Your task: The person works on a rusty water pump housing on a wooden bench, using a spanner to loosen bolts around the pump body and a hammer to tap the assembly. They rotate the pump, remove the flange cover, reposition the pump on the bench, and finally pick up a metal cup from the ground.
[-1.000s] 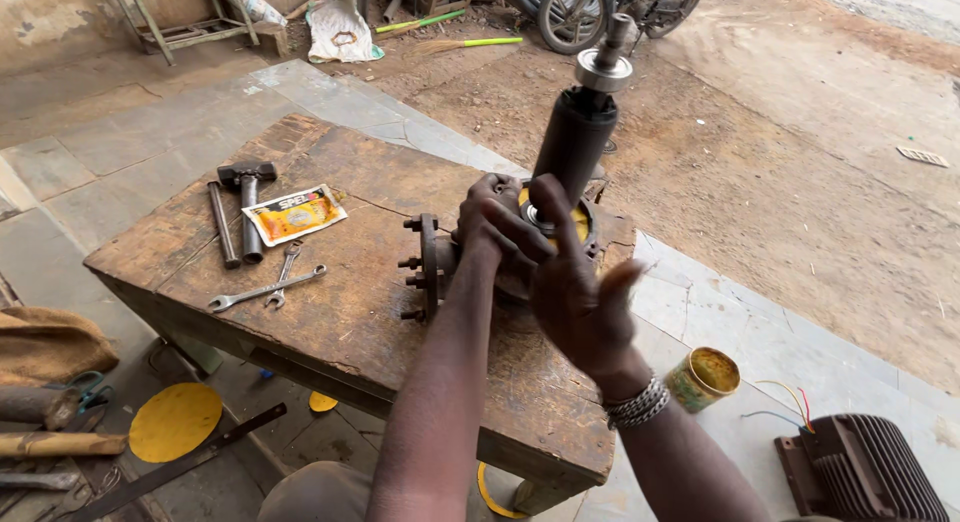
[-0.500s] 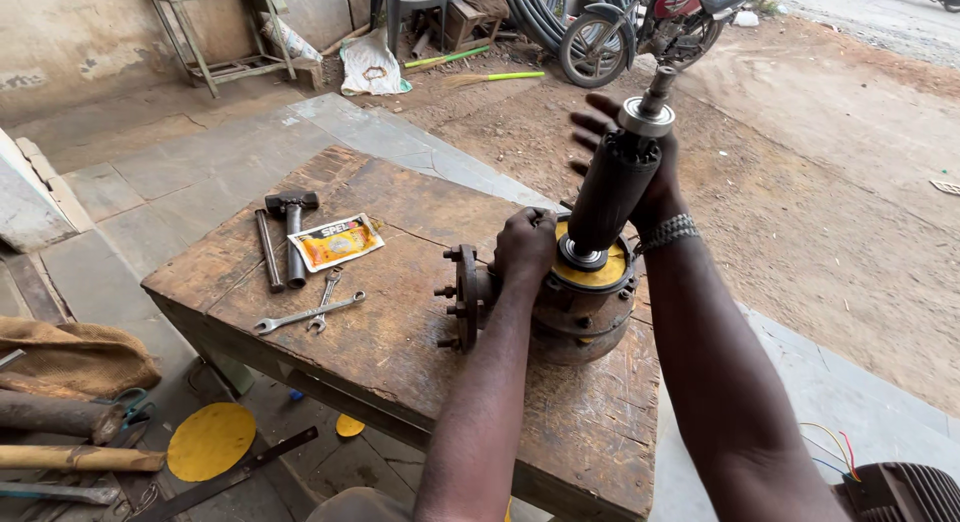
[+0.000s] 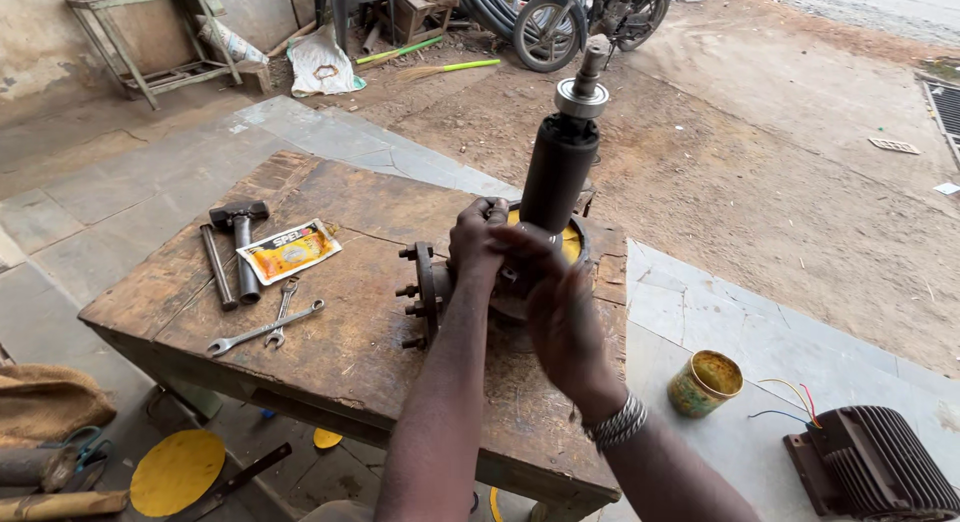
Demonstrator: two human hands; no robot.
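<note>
Both your forearms reach forward from the bottom edge over a worn wooden desk (image 3: 330, 352). Your right hand (image 3: 560, 302), with a metal bracelet (image 3: 615, 422) at the wrist, is raised just in front of the motor housing (image 3: 500, 282), back toward you, fingers slightly spread and blurred; you cannot tell whether they grip anything. Your left hand (image 3: 478, 237) rests on the near rim of the housing, fingers curled together over its edge.

The housing sits on the desk toward its right side, a flange with bolts (image 3: 420, 282) sticking out to the left. From its yellow-lined opening a dark cylinder, the rotor (image 3: 558, 172), stands upright and tilts slightly right, with a silver bearing (image 3: 581, 99) and shaft end on top.

Left of the housing lie two wrenches (image 3: 265, 327), then a yellow packet (image 3: 290, 250), a hammer (image 3: 240, 244) and a metal rod (image 3: 217, 267).

On the floor to the right stand a rusty tin can (image 3: 705, 382) and a ribbed motor casing (image 3: 875, 467) with coloured wires. Beyond the desk, across bare dirt, a motorcycle (image 3: 585, 17) is parked.
</note>
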